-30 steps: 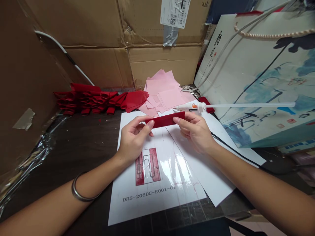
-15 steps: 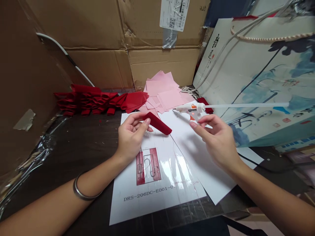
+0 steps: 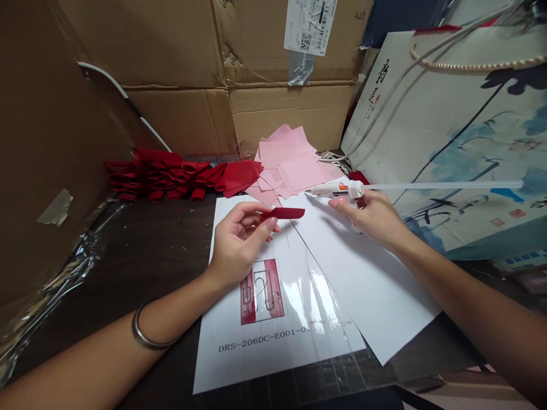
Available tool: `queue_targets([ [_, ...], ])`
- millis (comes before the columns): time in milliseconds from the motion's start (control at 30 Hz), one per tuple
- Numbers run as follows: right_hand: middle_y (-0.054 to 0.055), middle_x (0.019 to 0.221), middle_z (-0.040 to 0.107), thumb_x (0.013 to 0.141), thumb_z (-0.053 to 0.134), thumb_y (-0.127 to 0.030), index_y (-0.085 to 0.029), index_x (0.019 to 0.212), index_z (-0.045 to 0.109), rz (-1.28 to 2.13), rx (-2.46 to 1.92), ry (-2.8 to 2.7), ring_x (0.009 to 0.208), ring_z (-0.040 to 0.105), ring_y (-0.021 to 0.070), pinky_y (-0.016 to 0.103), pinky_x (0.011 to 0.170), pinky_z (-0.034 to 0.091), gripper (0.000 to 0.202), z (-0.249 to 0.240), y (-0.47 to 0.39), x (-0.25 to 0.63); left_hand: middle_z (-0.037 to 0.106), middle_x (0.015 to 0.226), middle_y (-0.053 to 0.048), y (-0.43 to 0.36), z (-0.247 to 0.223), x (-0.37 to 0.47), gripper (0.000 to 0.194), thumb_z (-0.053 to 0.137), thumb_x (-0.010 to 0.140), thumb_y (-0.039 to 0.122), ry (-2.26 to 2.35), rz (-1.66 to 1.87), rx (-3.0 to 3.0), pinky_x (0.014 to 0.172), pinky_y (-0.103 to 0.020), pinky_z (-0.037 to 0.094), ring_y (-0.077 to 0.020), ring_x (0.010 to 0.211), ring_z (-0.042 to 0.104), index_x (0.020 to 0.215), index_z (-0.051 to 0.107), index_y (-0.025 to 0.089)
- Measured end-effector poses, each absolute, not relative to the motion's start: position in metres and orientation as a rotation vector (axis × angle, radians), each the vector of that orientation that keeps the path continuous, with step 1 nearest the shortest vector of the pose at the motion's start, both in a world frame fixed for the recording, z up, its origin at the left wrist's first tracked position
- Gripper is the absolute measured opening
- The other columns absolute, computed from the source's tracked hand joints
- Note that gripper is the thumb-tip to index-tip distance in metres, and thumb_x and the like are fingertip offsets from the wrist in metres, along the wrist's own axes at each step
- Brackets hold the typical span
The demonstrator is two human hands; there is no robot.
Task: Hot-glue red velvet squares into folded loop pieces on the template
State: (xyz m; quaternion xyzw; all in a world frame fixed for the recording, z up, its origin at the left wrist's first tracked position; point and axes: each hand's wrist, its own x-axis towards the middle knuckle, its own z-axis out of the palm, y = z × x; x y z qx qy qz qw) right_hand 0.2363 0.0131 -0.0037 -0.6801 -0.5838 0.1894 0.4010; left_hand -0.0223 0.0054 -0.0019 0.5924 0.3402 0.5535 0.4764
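Between the thumb and fingers of my left hand [image 3: 240, 242] is a folded dark red piece [image 3: 291, 213], held roughly level above the printed sheet [image 3: 231, 364]. My right hand [image 3: 371, 219] is closed around the handle of a white glue gun [image 3: 337, 189] with orange marks and a small glowing light. The gun's nozzle points left, toward the red piece, with a gap between them. A long translucent glue stick [image 3: 444, 185] sticks out of its back end to the right.
Pink squares [image 3: 288, 155] lie piled at the back, beside folded red pieces [image 3: 171, 176] at the left. Cardboard [image 3: 290, 114] stands behind. A large printed paper bag [image 3: 461, 131] stands at the right, with a grey cable across it.
My right hand has closed around the glue gun, which it was only near before. The red piece in my left hand has turned from a slant to nearly level. The view has shifted slightly.
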Motion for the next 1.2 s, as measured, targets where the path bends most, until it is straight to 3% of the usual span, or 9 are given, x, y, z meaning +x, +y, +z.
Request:
queue_targets([
  [100, -0.001, 0.053, 0.051, 0.078, 0.068, -0.051, -0.019, 0.065, 0.069, 0.374, -1.703, -1.516, 0.047, 0.042, 0.012, 0.028, 0.043, 0.029, 0.034, -0.007, 0.011, 0.238, 0.069, 0.072, -0.001, 0.005, -0.005, -0.023, 0.02, 0.074, 0.079, 0.027, 0.823, 1.326, 1.485, 0.059, -0.026, 0.053, -0.0145, 0.066, 0.067, 0.092, 0.061, 0.019],
  [400, 0.003, 0.062, 0.065, 0.078, 0.072, -0.043, -0.021, 0.073, 0.071, 0.47, -1.346, -1.358, 0.053, 0.057, 0.0164, 0.032, 0.048, 0.045, 0.023, 0.004, -0.009, 0.221, 0.063, 0.059, 0.001, 0.009, -0.006, -0.025, 0.017, 0.065, 0.086, 0.027, 0.971, 1.211, 1.591, 0.056, -0.023, 0.052, -0.0118, 0.056, 0.059, 0.101, 0.068, 0.018],
  [533, 0.002, 0.062, 0.066, 0.077, 0.072, -0.039, -0.022, 0.076, 0.071, 0.457, -1.275, -1.367, 0.055, 0.059, 0.0171, 0.033, 0.05, 0.047, 0.018, -0.001, -0.017, 0.216, 0.065, 0.085, -0.004, 0.011, -0.004, -0.024, 0.011, 0.071, 0.081, 0.025, 0.938, 1.324, 1.607, 0.05, -0.022, 0.053, -0.0101, 0.06, 0.059, 0.088, 0.071, 0.017],
  [633, 0.002, 0.062, 0.066, 0.078, 0.072, -0.037, -0.023, 0.075, 0.07, 0.42, -1.207, -1.401, 0.056, 0.059, 0.0173, 0.034, 0.05, 0.045, 0.015, -0.004, -0.021, 0.218, 0.064, 0.097, -0.006, 0.012, -0.003, -0.022, 0.016, 0.069, 0.082, 0.028, 0.88, 1.269, 1.476, 0.048, -0.023, 0.055, -0.0103, 0.06, 0.063, 0.093, 0.067, 0.016],
  [867, 0.002, 0.072, 0.068, 0.081, 0.071, -0.025, -0.026, 0.086, 0.072, 0.471, -0.962, -1.57, 0.051, 0.059, 0.016, 0.034, 0.047, 0.046, 0.006, -0.001, -0.028, 0.221, 0.069, 0.08, 0.0, 0.015, -0.003, -0.021, 0.028, 0.068, 0.082, 0.022, 0.729, 1.198, 1.201, 0.062, -0.028, 0.061, -0.0168, 0.069, 0.073, 0.09, 0.041, 0.021],
  [1000, 0.002, 0.07, 0.067, 0.081, 0.069, -0.026, -0.027, 0.087, 0.072, 0.474, -0.972, -1.648, 0.053, 0.058, 0.0173, 0.036, 0.05, 0.046, 0.007, 0.0, -0.03, 0.22, 0.071, 0.09, -0.001, 0.015, -0.003, -0.022, 0.027, 0.067, 0.082, 0.017, 0.688, 1.222, 1.173, 0.073, -0.031, 0.061, -0.0135, 0.07, 0.072, 0.091, 0.042, 0.021],
  [1200, 0.002, 0.078, 0.068, 0.081, 0.069, -0.018, -0.028, 0.093, 0.072, 0.457, -0.931, -1.735, 0.061, 0.06, 0.0177, 0.034, 0.052, 0.046, 0.016, -0.003, -0.032, 0.22, 0.071, 0.091, -0.002, 0.015, -0.004, -0.022, 0.028, 0.07, 0.082, 0.021, 0.668, 1.237, 1.158, 0.083, -0.036, 0.059, -0.0169, 0.076, 0.074, 0.089, 0.043, 0.02],
])
